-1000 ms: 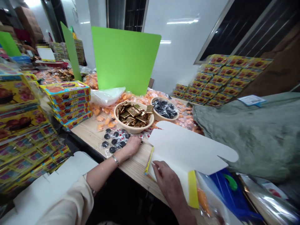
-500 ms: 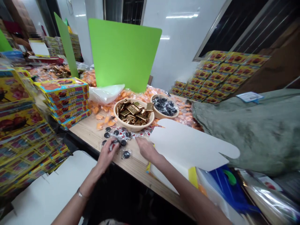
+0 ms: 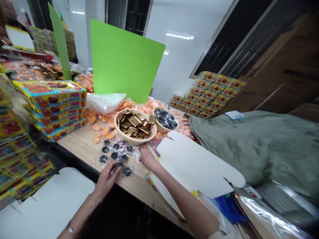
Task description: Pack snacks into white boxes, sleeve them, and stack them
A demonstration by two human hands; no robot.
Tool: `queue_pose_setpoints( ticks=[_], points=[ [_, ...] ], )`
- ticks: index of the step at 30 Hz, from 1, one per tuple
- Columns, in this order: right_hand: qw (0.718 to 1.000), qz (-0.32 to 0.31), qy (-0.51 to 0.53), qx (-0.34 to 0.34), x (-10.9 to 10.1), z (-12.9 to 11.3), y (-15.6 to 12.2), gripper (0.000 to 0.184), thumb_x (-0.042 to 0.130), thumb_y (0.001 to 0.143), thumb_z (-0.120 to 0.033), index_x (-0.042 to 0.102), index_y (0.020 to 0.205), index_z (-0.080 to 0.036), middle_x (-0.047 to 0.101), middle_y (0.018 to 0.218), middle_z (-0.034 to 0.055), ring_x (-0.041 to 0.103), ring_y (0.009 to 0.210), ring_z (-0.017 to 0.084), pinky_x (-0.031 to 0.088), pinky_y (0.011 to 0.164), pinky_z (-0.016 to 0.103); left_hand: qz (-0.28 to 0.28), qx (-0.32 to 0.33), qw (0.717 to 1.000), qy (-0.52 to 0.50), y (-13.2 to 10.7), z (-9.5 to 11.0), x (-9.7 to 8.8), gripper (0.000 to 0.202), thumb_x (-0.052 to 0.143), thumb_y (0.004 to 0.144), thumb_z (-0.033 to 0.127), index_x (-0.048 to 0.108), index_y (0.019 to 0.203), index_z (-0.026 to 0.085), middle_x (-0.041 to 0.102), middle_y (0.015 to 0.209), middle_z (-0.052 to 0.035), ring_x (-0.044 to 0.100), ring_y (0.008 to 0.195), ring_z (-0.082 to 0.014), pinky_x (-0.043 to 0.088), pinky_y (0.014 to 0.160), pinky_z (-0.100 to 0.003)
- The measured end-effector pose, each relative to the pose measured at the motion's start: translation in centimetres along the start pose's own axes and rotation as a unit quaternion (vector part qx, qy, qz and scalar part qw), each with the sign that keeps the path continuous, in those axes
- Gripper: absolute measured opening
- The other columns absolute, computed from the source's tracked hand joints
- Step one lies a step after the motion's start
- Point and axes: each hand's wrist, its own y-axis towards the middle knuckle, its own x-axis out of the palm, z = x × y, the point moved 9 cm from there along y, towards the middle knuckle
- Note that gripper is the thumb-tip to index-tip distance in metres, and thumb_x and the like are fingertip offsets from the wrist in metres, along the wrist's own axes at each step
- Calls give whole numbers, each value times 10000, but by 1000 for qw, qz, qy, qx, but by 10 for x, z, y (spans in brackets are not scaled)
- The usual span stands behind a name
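Note:
My left hand is at the near edge of the wooden table, its fingers pinched on a clear packet holding a black round sweet. Several more packets of black sweets lie just beyond it. My right hand reaches over the table, its fingers curled down on the packets beside a flat white carton blank. Behind them stands a bowl of gold-wrapped sweets and a smaller bowl of black sweets.
Stacked yellow printed boxes stand at the left and more at the back right. A green divider board stands behind the bowls. Orange packets litter the table. A grey-green sack lies at the right, white card lower left.
My right hand left the carton blank and reached to the sweet packets. My left hand drew back toward the table edge with a packet. The view shifted to the right.

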Motion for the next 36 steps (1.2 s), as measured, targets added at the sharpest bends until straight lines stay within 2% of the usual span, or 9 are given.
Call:
queue_pose_setpoints(
  ticks=[6, 11, 17, 21, 24, 26, 29, 32, 36],
  points=[
    [996, 8, 55, 63, -11, 29, 19, 247, 605, 902, -268, 619, 1102, -125, 599, 1240, 109, 534, 1189, 239, 425, 1000, 442, 8, -69, 996, -56, 3, 0, 1, 346, 723, 716, 503, 713, 907, 215, 718, 937, -56, 642, 892, -246, 474, 842, -338],
    [983, 0, 149, 106, -5, 37, 27, 245, 699, 800, -277, 640, 982, -124, 679, 990, 78, 631, 872, 174, 486, 766, 302, -59, -185, 959, -205, 8, -4, 27, 582, 766, 673, 545, 629, 1074, 147, 662, 694, -6, 598, 660, -168, 462, 702, -287],
    [960, 92, 249, 87, -44, 32, -16, 143, 592, 838, -209, 650, 968, -184, 697, 931, 55, 630, 864, 170, 457, 740, 253, -122, -176, 941, -261, 16, 23, 54, 644, 750, 707, 532, 539, 1157, 123, 652, 690, -2, 585, 639, -136, 457, 688, -258],
    [938, 134, 306, 91, -57, 55, -90, 241, 452, 891, -226, 626, 1051, -179, 685, 877, 46, 641, 718, 147, 503, 663, 251, -212, -96, 960, -158, 18, 59, 87, 476, 627, 815, 511, 584, 1124, 152, 663, 809, -28, 601, 705, -148, 469, 704, -265],
    [896, 135, 401, 136, -33, 78, -136, 350, 416, 898, -286, 563, 1182, -143, 685, 856, 56, 646, 626, 150, 530, 553, 259, -272, -5, 962, 9, 13, 80, 131, 330, 564, 868, 419, 604, 1088, 177, 671, 825, -31, 608, 695, -161, 474, 681, -275],
    [887, 157, 409, 143, -15, 86, -156, 393, 404, 899, -297, 551, 1222, -127, 705, 900, 89, 680, 725, 186, 574, 648, 312, -291, 69, 943, 148, 5, 88, 161, 308, 570, 878, 359, 587, 1121, 171, 688, 842, -51, 640, 754, -196, 483, 723, -303],
    [908, 242, 321, 119, 3, 86, -180, 418, 387, 899, -259, 574, 1244, -116, 686, 1138, 161, 644, 1066, 260, 523, 944, 430, -298, 151, 889, 312, -5, 91, 186, 405, 546, 916, 358, 523, 1240, 118, 711, 925, -125, 675, 893, -267, 492, 793, -357],
    [908, 284, 294, 94, 18, 76, -197, 446, 390, 907, -254, 554, 1304, -135, 619, 1292, 154, 581, 1200, 271, 481, 1025, 444, -252, 179, 883, 352, 18, 96, 175, 361, 428, 973, 347, 534, 1251, 143, 719, 941, -128, 684, 881, -260, 500, 769, -347],
    [909, 248, 331, 58, 22, 56, -206, 332, 447, 938, -301, 663, 1154, -171, 719, 1090, 107, 685, 1003, 235, 564, 876, 342, -143, 195, 900, 362, 100, 106, 133, 299, 395, 953, 209, 617, 1145, 151, 695, 1068, -136, 634, 980, -235, 464, 876, -352]
  ],
)
